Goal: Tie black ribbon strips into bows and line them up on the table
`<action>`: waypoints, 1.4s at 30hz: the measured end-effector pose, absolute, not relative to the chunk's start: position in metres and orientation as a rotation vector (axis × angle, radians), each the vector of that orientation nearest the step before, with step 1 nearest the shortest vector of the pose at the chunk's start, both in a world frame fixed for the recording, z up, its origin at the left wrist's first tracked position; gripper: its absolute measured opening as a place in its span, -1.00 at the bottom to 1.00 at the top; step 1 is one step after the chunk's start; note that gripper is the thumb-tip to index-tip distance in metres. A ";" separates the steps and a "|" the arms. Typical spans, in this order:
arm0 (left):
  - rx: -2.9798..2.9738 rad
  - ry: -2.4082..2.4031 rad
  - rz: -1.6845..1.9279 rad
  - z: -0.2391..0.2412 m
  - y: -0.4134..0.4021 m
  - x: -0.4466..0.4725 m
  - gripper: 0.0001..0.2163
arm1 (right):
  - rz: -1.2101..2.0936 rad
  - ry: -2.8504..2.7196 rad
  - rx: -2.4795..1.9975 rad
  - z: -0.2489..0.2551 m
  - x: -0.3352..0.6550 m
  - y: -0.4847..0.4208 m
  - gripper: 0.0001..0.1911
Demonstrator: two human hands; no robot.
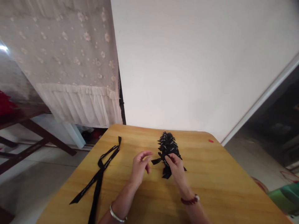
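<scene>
Black ribbon bows with white lettering lie in a dense pile (168, 141) at the middle of the wooden table. My right hand (175, 165) is at the near end of this pile, thumb and fingers pinched on a black ribbon bow (166, 160) with pointed tails. Just left of the bow, my left hand (140, 166) hovers with its fingers curved and apart, holding nothing. Long loose black ribbons (101, 169), printed in white, lie crossed and looped on the left side of the table.
The wooden table (205, 186) meets a white wall (187, 68) at its far edge. A small red object (211, 141) lies near the far right corner. To the left hang a lace curtain (79, 56) and a dark wooden stand (44, 137).
</scene>
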State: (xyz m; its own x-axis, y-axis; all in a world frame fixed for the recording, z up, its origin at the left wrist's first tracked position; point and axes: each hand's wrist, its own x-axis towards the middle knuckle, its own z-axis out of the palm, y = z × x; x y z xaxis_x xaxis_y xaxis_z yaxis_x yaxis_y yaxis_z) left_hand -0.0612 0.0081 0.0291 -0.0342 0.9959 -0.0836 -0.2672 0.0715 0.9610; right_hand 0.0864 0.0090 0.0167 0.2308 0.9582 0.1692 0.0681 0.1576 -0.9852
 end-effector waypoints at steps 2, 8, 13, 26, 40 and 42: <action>0.837 0.998 1.180 0.029 0.007 -0.057 -0.68 | 0.869 -1.194 -1.218 0.020 0.083 0.006 -0.72; 0.754 0.848 1.132 0.018 0.005 -0.048 -0.77 | 0.852 -1.338 -1.190 0.019 0.070 0.000 -0.77; 0.755 0.844 1.197 0.014 0.007 -0.046 -0.84 | 0.860 -1.363 -1.192 0.020 0.067 -0.003 -0.76; 0.797 0.944 1.159 0.018 0.003 -0.054 -0.77 | 1.013 -1.323 -1.260 0.020 0.080 -0.015 -0.61; 0.764 0.996 1.210 0.026 -0.032 -0.048 -0.78 | 0.993 -1.429 -1.217 0.016 0.085 -0.052 -0.81; 0.709 1.004 1.222 0.022 -0.036 -0.046 -0.78 | 0.954 -1.445 -1.238 0.012 0.085 -0.056 -0.83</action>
State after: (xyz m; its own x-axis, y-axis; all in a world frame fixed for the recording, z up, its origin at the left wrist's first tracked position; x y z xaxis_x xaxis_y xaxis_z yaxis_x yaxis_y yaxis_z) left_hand -0.0461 -0.0358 0.0220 0.0326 0.9711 -0.2365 -0.4209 0.2280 0.8780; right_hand 0.0853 -0.0560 0.0124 -0.0121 0.9841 0.1772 0.2238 0.1754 -0.9587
